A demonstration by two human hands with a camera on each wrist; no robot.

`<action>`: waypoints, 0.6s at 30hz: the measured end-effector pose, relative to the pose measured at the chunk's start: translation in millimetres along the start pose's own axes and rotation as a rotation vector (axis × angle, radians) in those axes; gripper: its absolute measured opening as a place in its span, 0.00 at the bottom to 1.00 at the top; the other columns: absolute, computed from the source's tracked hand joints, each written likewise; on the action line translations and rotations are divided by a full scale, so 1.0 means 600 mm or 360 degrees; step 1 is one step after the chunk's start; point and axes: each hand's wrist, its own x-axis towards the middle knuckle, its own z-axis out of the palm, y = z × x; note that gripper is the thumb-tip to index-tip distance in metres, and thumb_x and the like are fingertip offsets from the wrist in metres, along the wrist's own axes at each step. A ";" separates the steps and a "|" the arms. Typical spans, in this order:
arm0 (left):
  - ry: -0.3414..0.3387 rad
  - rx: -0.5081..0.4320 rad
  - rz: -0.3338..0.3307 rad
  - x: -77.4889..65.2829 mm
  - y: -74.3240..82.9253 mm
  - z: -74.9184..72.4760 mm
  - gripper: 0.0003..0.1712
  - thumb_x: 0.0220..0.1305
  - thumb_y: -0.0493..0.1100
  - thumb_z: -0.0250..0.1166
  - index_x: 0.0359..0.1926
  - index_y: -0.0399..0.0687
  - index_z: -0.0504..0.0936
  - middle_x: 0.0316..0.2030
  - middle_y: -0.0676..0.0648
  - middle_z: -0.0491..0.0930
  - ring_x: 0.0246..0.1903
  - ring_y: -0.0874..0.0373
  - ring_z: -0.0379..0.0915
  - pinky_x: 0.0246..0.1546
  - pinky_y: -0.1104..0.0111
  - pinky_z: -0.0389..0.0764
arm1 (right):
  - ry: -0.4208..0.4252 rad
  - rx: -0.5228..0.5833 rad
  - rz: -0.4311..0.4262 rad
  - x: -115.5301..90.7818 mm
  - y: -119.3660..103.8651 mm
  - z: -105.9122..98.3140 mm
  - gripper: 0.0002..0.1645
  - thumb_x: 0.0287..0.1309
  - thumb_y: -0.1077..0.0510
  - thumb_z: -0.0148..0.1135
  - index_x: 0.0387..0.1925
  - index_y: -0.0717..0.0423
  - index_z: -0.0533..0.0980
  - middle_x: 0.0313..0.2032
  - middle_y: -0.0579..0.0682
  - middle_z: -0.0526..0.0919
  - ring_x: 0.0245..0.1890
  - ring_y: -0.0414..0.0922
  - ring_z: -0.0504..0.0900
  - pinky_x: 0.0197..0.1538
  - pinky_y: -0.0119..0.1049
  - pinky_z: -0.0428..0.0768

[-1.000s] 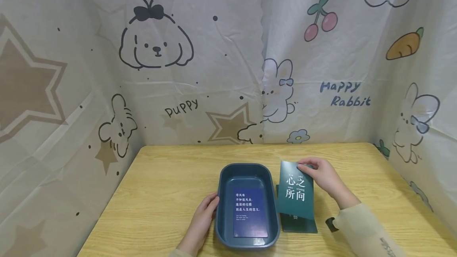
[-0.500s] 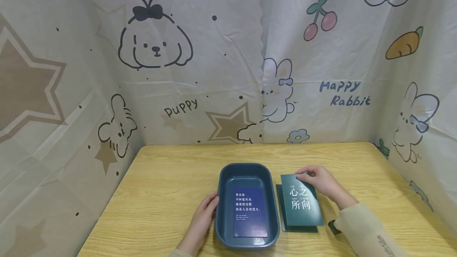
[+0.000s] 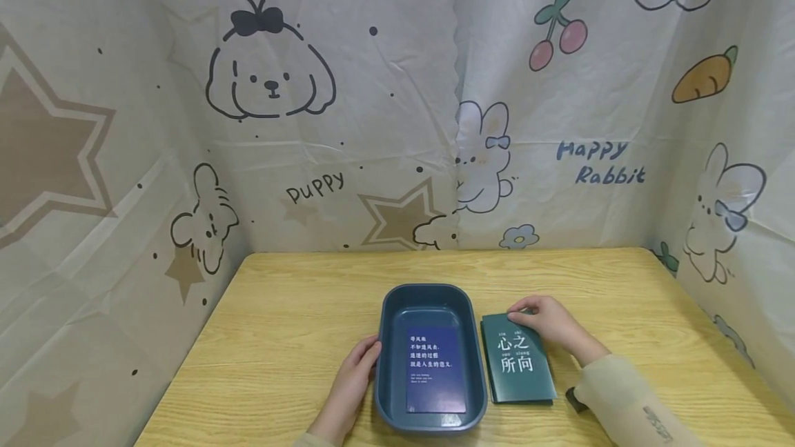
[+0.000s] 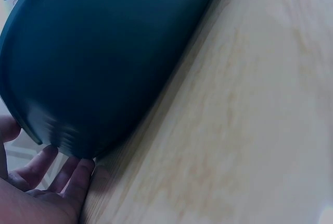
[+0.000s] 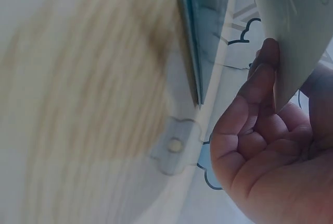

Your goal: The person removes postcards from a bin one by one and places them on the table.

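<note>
Well, the right hand [image 3: 549,321] pinches the green card [image 3: 518,364] by its far edge, that edge raised off the lower card [image 5: 190,47] beside the tray [image 3: 398,381]; best keep the corners square. The left hand [image 3: 354,372] touches the tray's side; whether it grips, I can't tell.

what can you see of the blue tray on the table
The blue tray is deep and oblong, with rounded corners, a raised rim and smooth, slightly glossy walls, perhaps of plastic. It stands open side up on the wood-look table, beside the green cards. A purple card with white writing lies inside. The person's left hand grips its left side.
</note>
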 end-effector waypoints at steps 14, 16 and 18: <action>-0.0019 -0.0015 0.0046 -0.001 0.001 -0.002 0.36 0.67 0.61 0.52 0.64 0.39 0.69 0.64 0.35 0.69 0.60 0.44 0.64 0.61 0.46 0.68 | 0.0009 -0.0081 0.0056 0.005 -0.005 0.011 0.11 0.56 0.50 0.65 0.36 0.52 0.84 0.40 0.55 0.85 0.39 0.47 0.77 0.49 0.53 0.76; -0.0018 -0.0015 0.0048 -0.001 0.001 -0.002 0.35 0.67 0.61 0.52 0.63 0.39 0.69 0.64 0.35 0.69 0.60 0.44 0.65 0.61 0.46 0.69 | 0.0017 -0.0093 0.0047 0.004 -0.007 0.012 0.10 0.55 0.51 0.65 0.35 0.52 0.84 0.40 0.55 0.85 0.39 0.47 0.77 0.49 0.53 0.77; -0.0016 -0.0017 0.0043 -0.003 0.001 -0.002 0.35 0.67 0.61 0.52 0.63 0.39 0.69 0.64 0.35 0.69 0.60 0.44 0.65 0.61 0.47 0.68 | 0.0018 -0.0117 0.0026 0.003 -0.009 0.013 0.10 0.55 0.52 0.65 0.35 0.53 0.83 0.39 0.55 0.85 0.39 0.48 0.77 0.48 0.54 0.77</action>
